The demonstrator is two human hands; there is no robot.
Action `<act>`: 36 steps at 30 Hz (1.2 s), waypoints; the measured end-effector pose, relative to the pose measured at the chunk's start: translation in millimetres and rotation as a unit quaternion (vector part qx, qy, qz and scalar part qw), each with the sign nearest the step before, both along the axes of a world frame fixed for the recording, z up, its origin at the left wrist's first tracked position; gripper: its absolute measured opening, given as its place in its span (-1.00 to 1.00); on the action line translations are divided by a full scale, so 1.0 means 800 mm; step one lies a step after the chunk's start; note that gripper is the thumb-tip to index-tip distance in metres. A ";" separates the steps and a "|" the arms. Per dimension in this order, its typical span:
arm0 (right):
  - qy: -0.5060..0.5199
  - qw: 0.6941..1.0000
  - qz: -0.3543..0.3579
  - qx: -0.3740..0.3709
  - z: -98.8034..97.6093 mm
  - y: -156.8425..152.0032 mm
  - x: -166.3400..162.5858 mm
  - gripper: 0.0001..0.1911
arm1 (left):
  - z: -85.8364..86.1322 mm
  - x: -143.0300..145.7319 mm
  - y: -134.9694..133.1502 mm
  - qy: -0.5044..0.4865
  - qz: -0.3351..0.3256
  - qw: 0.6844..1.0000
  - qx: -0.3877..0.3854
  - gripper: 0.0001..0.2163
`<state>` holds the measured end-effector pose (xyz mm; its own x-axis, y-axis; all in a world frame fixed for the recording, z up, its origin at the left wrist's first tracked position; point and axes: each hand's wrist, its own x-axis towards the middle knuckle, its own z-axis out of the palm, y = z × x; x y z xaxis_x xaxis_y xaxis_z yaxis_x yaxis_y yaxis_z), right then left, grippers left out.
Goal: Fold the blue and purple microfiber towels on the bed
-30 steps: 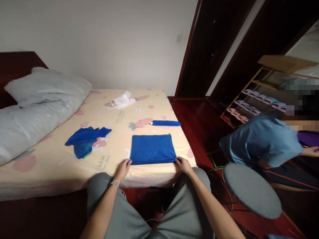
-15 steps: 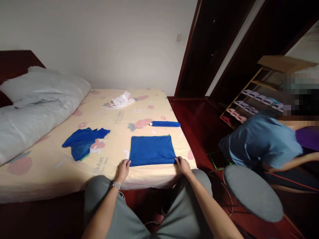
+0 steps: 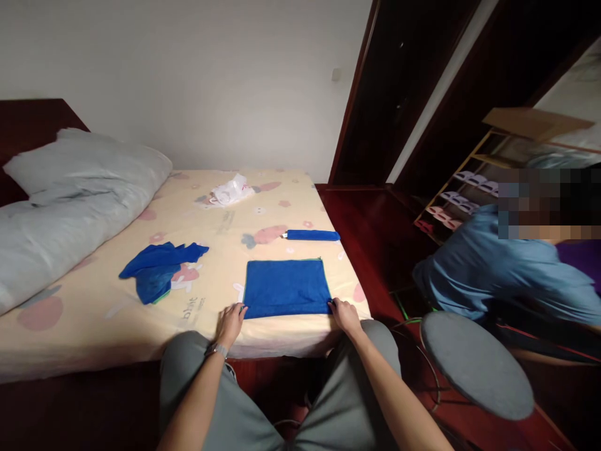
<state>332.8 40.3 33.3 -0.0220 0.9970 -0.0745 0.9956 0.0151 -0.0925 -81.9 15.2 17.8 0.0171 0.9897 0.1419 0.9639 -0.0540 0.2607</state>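
Pinching is applied by the left hand (image 3: 230,322) and right hand (image 3: 345,315), each closed on a near corner of the towel (image 3: 286,288), which is laid flat at the near right edge of the bed (image 3: 117,326). Both corners should be held level and pulled evenly, so that the edges are aligned.

Dim bedroom, bed (image 3: 117,313) on the left, dark wood on the right.
A plain white wall (image 3: 211,75) closes the far side. The bed, in a yellow printed sheet, meets a dark red headboard (image 3: 32,116) at far left. A red-brown wooden floor (image 3: 370,232) runs right to a dark door frame (image 3: 350,119), a wooden shoe rack (image 3: 474,181) of slippers and, nearer, a round grey stool (image 3: 476,363).
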 end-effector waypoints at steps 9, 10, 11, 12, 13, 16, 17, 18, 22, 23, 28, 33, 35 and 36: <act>-0.011 0.999 -0.016 0.035 -0.004 0.001 0.001 -0.61 | -0.002 0.000 0.007 0.016 0.004 1.000 0.021 -0.72; -0.013 0.999 -0.010 0.032 -0.005 0.001 0.000 -0.61 | -0.003 0.001 0.007 0.020 0.002 1.000 0.018 -0.73; -0.016 1.000 -0.004 0.026 -0.007 0.001 -0.001 -0.63 | -0.005 0.001 0.007 0.024 0.002 1.000 0.015 -0.73; -0.019 1.000 0.002 0.020 -0.008 0.002 -0.002 -0.64 | -0.006 0.001 0.007 0.030 0.003 0.999 0.011 -0.73; -0.023 1.000 0.005 0.015 -0.010 0.002 -0.003 -0.65 | -0.008 0.002 0.008 0.036 0.005 0.999 0.010 -0.74; -0.037 0.999 0.008 0.016 -0.013 0.002 -0.005 -0.66 | -0.011 0.003 0.008 0.049 0.010 0.999 0.019 -0.74; -0.041 0.999 0.009 0.019 -0.014 0.002 -0.005 -0.65 | -0.011 0.003 0.008 0.052 0.010 0.998 0.025 -0.74; -0.044 0.999 0.010 0.022 -0.014 0.001 -0.005 -0.65 | -0.011 0.004 0.008 0.054 0.009 0.998 0.031 -0.73; -0.051 0.998 0.009 0.033 -0.015 0.000 -0.005 -0.67 | -0.007 0.004 0.006 0.049 0.008 0.998 0.046 -0.72; -0.051 0.998 0.008 0.036 -0.016 0.000 -0.005 -0.67 | -0.007 0.003 0.006 0.044 0.012 0.998 0.048 -0.72; -0.049 0.998 -0.007 0.041 -0.016 -0.003 -0.007 -0.67 | -0.007 0.002 0.008 0.020 0.026 0.998 0.051 -0.72; -0.041 0.998 -0.025 0.036 -0.012 -0.005 -0.008 -0.69 | -0.009 0.002 0.009 0.021 0.028 0.999 0.038 -0.76; -0.031 0.998 -0.029 0.035 -0.010 -0.005 -0.008 -0.69 | -0.008 0.003 0.008 0.028 0.027 0.999 0.036 -0.76; -0.023 0.999 -0.030 0.035 -0.010 -0.005 -0.007 -0.69 | -0.006 0.003 0.007 0.029 0.026 0.999 0.036 -0.76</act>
<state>327.3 36.0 25.4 0.0406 0.9992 -0.0038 0.9980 -0.0408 -0.0484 -79.6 20.8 12.7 -0.0228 0.9767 0.2132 0.9794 -0.0210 0.2008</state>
